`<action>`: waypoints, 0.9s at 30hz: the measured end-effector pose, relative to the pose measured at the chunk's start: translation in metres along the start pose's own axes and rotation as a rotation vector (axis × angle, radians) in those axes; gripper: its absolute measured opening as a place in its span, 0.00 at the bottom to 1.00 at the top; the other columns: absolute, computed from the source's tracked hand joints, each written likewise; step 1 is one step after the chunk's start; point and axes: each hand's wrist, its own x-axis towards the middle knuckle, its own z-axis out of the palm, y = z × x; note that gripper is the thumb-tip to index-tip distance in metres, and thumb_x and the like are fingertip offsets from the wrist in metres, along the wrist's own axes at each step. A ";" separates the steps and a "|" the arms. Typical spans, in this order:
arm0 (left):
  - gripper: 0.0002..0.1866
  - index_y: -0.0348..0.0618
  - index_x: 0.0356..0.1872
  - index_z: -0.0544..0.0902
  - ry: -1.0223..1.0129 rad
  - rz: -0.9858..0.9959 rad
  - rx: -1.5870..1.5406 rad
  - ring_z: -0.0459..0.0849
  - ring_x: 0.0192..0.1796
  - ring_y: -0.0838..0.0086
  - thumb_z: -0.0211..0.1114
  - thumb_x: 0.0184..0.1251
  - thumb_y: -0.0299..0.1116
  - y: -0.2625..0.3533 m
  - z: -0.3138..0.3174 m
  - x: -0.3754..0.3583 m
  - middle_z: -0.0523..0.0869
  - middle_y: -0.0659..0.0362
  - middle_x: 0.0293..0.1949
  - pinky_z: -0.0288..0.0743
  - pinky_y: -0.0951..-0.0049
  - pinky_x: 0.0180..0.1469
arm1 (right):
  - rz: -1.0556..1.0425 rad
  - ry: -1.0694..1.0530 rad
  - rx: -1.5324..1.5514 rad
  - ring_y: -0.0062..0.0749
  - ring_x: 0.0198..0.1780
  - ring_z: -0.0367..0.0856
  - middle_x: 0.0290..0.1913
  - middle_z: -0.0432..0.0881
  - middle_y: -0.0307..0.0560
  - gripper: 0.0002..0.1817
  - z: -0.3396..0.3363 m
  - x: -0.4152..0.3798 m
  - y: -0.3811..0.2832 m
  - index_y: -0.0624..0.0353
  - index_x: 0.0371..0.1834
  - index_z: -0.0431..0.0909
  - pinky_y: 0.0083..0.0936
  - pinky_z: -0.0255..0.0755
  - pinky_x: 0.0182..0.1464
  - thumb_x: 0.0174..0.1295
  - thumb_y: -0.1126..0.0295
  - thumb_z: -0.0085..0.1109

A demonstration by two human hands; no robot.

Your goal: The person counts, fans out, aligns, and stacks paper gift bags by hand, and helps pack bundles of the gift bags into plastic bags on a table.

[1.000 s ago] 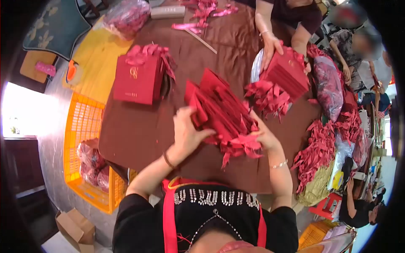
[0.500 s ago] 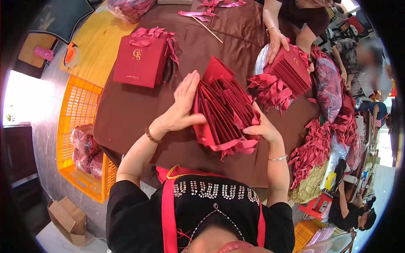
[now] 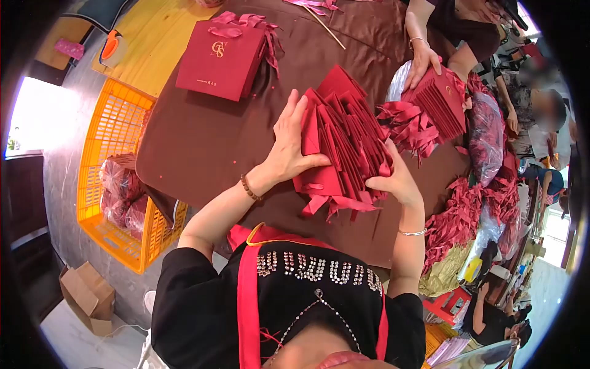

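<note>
A thick stack of red paper gift bags stands on the brown tablecloth in front of me, with ribbon handles hanging at its near end. My left hand presses the stack's left side, thumb over the bag edges and fingers stretched along the outer bag. On the opposite side, my right hand grips the stack, its thumb on the near corner and the other fingers mostly hidden behind. The two hands squeeze the bags between them. To the left stands a separate pile of red gift bags with gold lettering and ribbons on top.
Across the table a co-worker's hand rests on another stack of red bags. Plastic-wrapped bags and heaped ribbons line the right edge. An orange crate stands at left, below a yellow wooden board. A thin stick lies at the back.
The stack between my hands is pressed narrower, its bags closer together. In view, the table things have shifted slightly right. The co-worker's hand stays on the other stack.
</note>
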 end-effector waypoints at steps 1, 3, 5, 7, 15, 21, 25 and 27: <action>0.61 0.41 0.70 0.40 -0.054 0.012 -0.054 0.38 0.72 0.46 0.63 0.43 0.67 -0.002 -0.004 -0.001 0.35 0.38 0.70 0.37 0.50 0.69 | 0.014 0.041 -0.157 0.31 0.64 0.62 0.65 0.61 0.50 0.58 0.001 0.001 -0.002 0.71 0.69 0.42 0.27 0.54 0.66 0.36 0.75 0.74; 0.59 0.41 0.70 0.41 -0.140 0.045 -0.111 0.37 0.72 0.48 0.62 0.47 0.66 -0.009 -0.013 -0.001 0.34 0.40 0.70 0.36 0.52 0.69 | 0.010 0.040 -0.122 0.30 0.63 0.63 0.64 0.62 0.50 0.57 0.000 0.003 -0.003 0.74 0.68 0.43 0.26 0.56 0.65 0.36 0.77 0.74; 0.56 0.41 0.71 0.42 -0.218 0.080 -0.170 0.35 0.73 0.49 0.60 0.51 0.64 -0.010 -0.025 0.002 0.33 0.41 0.71 0.35 0.53 0.70 | -0.004 0.011 -0.182 0.30 0.62 0.64 0.63 0.63 0.50 0.55 -0.001 0.005 -0.010 0.73 0.68 0.45 0.26 0.57 0.65 0.37 0.78 0.73; 0.47 0.41 0.71 0.45 -0.339 -0.122 -0.559 0.33 0.73 0.53 0.56 0.59 0.58 -0.004 -0.040 0.007 0.31 0.45 0.71 0.33 0.59 0.71 | 0.014 -0.005 -0.188 0.30 0.62 0.65 0.63 0.63 0.50 0.54 -0.006 0.007 -0.007 0.73 0.68 0.45 0.26 0.58 0.64 0.37 0.79 0.72; 0.53 0.46 0.70 0.50 -0.343 -0.119 -0.153 0.41 0.74 0.61 0.74 0.44 0.37 -0.003 -0.051 -0.006 0.40 0.49 0.72 0.42 0.62 0.71 | 0.004 0.061 -0.163 0.30 0.61 0.66 0.62 0.65 0.49 0.52 -0.005 0.008 -0.002 0.68 0.69 0.47 0.25 0.60 0.63 0.37 0.80 0.69; 0.66 0.43 0.70 0.39 -0.317 0.009 -0.257 0.42 0.72 0.52 0.79 0.34 0.47 -0.004 -0.053 0.012 0.41 0.42 0.70 0.44 0.58 0.71 | -0.050 0.022 -0.122 0.31 0.63 0.64 0.63 0.63 0.49 0.50 0.024 -0.004 0.003 0.66 0.69 0.47 0.26 0.56 0.65 0.41 0.79 0.68; 0.63 0.42 0.71 0.39 -0.376 0.151 0.001 0.39 0.74 0.58 0.73 0.40 0.54 -0.010 -0.043 0.019 0.35 0.46 0.72 0.40 0.63 0.72 | -0.074 0.081 0.002 0.31 0.66 0.59 0.66 0.58 0.49 0.48 0.076 -0.018 0.006 0.64 0.69 0.44 0.28 0.53 0.67 0.47 0.77 0.67; 0.48 0.48 0.70 0.52 -0.315 0.152 0.078 0.47 0.72 0.56 0.67 0.51 0.52 -0.004 -0.034 0.011 0.45 0.45 0.70 0.46 0.62 0.69 | -0.075 0.136 0.064 0.33 0.66 0.58 0.65 0.58 0.49 0.49 0.089 -0.026 0.022 0.63 0.70 0.40 0.30 0.53 0.67 0.49 0.76 0.66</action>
